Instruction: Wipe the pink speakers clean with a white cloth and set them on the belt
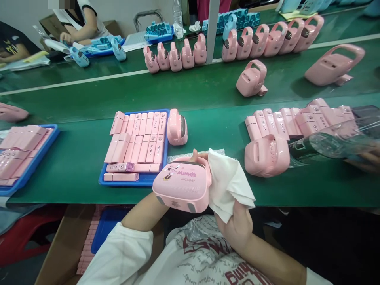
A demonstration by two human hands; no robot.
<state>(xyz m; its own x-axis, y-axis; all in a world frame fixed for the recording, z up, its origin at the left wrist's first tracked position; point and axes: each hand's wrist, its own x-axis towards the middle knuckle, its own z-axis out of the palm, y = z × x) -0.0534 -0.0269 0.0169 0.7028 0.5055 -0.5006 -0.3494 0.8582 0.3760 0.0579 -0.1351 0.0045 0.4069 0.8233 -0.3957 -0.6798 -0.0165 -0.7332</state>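
Observation:
A pink portable speaker (182,184) with a cartoon print and lettering is held tilted in front of my chest, above the table's near edge. My left hand (194,155) grips it from behind; most of that hand is hidden by the speaker, and only a fingertip shows near the handle. In my right hand (239,223) is a white cloth (227,180), gripped at its lower end and lying against the speaker's handle side. Just beyond, another pink speaker (177,127) stands beside a blue tray (102,180) of pink microphones (142,146).
Right of my hands stands a pink speaker (264,156) before a row of pink microphones (276,122). Another person's blurred hand (366,158) is near a clear plastic bag (335,138). Pink speakers (175,57) line the far ledge; a co-worker (86,23) sits opposite.

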